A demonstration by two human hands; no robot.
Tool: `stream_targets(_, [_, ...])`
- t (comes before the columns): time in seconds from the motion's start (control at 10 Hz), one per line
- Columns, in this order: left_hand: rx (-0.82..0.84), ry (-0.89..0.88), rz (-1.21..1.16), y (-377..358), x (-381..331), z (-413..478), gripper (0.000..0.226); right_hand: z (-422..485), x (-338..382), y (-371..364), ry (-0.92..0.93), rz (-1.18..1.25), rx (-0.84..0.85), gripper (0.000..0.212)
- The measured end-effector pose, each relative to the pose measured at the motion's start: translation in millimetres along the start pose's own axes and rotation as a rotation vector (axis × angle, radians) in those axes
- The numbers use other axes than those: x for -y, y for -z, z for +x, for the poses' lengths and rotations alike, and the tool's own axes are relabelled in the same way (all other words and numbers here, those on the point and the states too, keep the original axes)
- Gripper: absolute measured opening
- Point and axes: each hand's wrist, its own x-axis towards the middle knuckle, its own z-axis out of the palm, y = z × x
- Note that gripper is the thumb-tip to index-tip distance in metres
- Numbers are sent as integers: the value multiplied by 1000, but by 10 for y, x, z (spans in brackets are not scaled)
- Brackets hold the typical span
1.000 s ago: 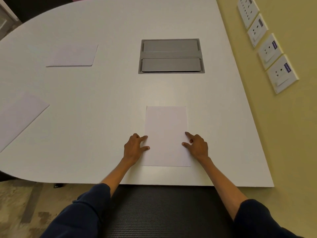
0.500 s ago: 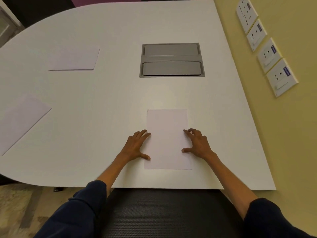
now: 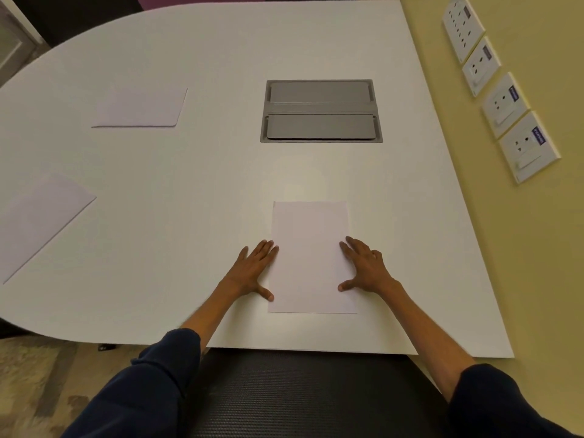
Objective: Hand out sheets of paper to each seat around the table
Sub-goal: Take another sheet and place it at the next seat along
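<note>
Three sheets of paper lie on the white table [image 3: 189, 184]. The near sheet [image 3: 311, 248] lies flat and straight in front of the black chair [image 3: 300, 390], close to the table edge. The far sheet [image 3: 142, 109] lies further off on the left side. The left sheet [image 3: 38, 219] lies at the left edge of the view, turned at a slant.

The left hand [image 3: 252, 270] is flat on the table with its fingers straight, and its fingertips and thumb touch the left edge of the near sheet. The right hand [image 3: 366, 267] is flat too, fingers spread, and its fingertips and thumb rest on the right edge of the same sheet. Neither hand holds anything.

I think this seat has its paper now, and the hands are only setting it straight. Two other places look done as well. The far end of the table has no paper on it, but no seats show there, so I cannot tell if more sheets are needed. No pile of spare paper shows.

All three sheets look blank. A grey lid [image 3: 320, 110] sits in the middle of the table with no writing on it. The wall sockets [image 3: 527, 147] carry small blue stickers [image 3: 538, 135], but the words are too small and blurry to read.
</note>
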Motion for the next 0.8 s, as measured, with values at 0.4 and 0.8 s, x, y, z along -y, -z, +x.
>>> stream_targets(0.4, [-6,10,4,-13,-9,18,130,7,-18,-19,4,-8,-6,118])
stream_targets(0.8, [-219,81,-47,160,-191,-232,114,-157,124,75,-18,136,-231,88])
